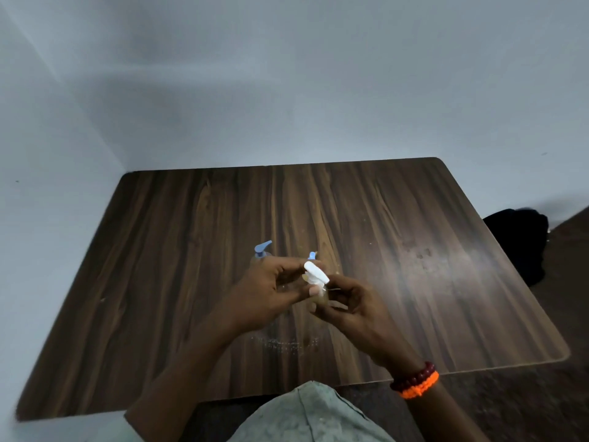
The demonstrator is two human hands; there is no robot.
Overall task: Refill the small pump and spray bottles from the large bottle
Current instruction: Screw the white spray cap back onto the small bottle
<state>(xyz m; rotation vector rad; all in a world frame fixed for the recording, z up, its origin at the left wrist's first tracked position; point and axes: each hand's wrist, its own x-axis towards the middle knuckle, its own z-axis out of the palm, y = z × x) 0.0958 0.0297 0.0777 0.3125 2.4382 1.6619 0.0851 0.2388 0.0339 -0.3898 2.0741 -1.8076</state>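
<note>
Gripping a small clear spray bottle [320, 298] with white head, both hands' fingers [280, 271] curl round it.

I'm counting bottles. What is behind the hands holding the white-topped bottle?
Two blue pump tops: one stands clear above the left hand, a second peeks just over the white spray top. The hands cover both bottle bodies; no large bottle is visible.
</note>
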